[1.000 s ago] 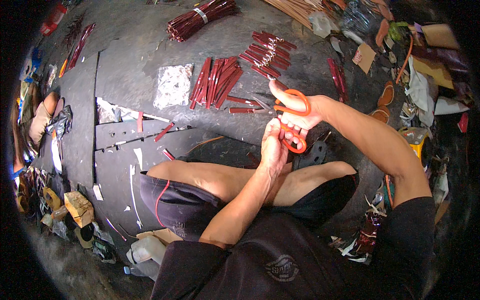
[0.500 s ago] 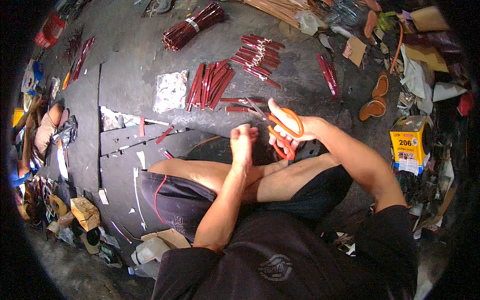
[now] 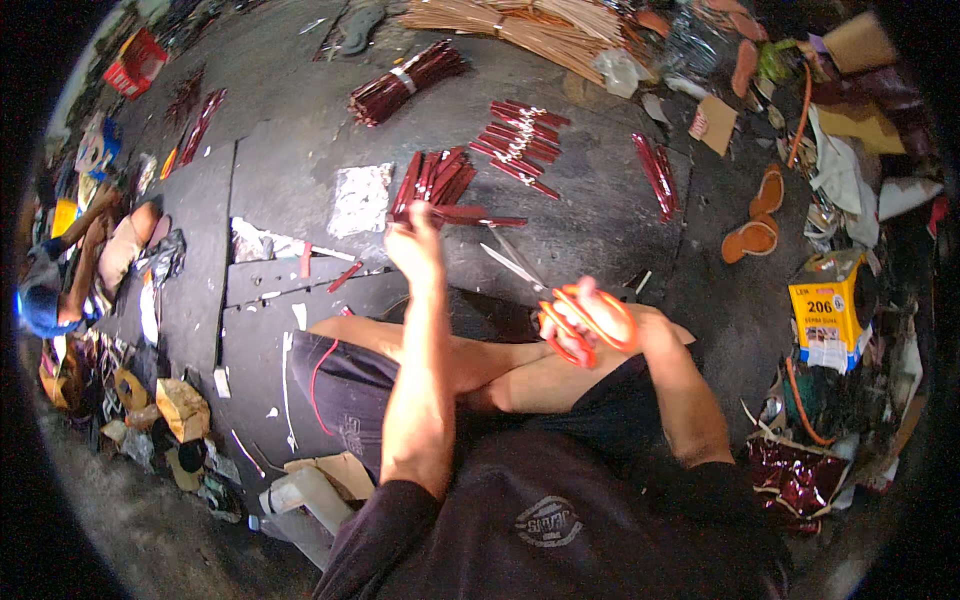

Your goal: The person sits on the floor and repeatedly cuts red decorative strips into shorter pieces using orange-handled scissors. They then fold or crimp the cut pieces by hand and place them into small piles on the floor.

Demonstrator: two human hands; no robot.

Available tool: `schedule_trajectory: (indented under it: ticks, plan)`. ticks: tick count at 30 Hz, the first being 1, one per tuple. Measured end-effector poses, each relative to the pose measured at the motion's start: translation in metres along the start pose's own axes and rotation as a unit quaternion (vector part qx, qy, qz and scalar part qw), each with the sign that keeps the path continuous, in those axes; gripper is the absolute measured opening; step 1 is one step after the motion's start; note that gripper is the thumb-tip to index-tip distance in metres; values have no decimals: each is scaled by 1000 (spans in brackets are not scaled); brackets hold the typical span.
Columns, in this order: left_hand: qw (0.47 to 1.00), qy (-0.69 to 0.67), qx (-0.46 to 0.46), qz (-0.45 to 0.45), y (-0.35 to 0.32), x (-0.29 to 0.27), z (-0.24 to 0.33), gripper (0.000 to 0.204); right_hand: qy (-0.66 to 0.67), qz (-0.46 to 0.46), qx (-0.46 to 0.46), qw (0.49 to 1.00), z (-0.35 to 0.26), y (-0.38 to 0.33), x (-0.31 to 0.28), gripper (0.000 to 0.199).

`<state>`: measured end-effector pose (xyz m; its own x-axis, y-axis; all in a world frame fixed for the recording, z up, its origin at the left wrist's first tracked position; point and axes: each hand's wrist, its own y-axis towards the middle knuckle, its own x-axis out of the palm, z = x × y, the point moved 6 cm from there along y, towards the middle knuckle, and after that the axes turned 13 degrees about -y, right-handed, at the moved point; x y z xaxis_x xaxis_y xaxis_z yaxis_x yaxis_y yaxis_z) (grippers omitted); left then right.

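Right hand, gripping orange-handled scissors with blades parted, could nick the left hand grasping red sticks nearby.

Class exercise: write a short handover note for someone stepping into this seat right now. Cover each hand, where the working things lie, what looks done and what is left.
Left hand: stretched forward to the loose red sticks on the dark floor, fingertips at one.
Right hand: holds orange-handled scissors, blades open, pointing at the pile.
Done: red sticks laid in rows, a tied bundle, a few more at right.
Left: the loose pile; raw pale sticks at the far edge.
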<state>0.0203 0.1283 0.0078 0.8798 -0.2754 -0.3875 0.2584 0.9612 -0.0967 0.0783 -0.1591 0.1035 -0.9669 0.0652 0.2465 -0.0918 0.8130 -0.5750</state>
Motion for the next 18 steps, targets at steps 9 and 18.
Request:
schedule_trajectory:
  ticks: [9, 18]
  plan:
    - [910, -398, -43, -110, 50, -119, 105, 24, -566, 482, 134, 656, 6, -46, -170, 55]
    - [750, -654, -91, -46, 67, -159, 71, 26, -511, 355, -158, 766, -131, 150, -86, 25]
